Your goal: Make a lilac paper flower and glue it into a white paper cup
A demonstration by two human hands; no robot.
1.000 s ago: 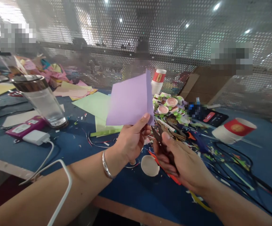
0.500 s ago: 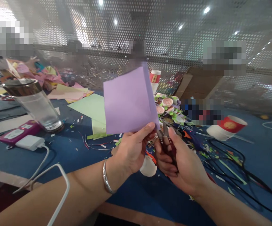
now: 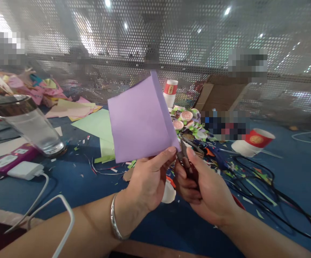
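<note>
Head view: messy blue table everywhere, covered in paper scraps and black cables.
Purple paper: folded sheet held up in the middle, off the table, fold running down its right side.
Left hand: thumb and fingers pinching the paper's near right corner.
Right hand: curled tight around small dark scissors, just right of my left hand.
Glass: upright, far left on the table.
Red cup: on its side, off to the right.
Scissors: tips poking up right by the pinched corner, can't tell if they touch.
</note>
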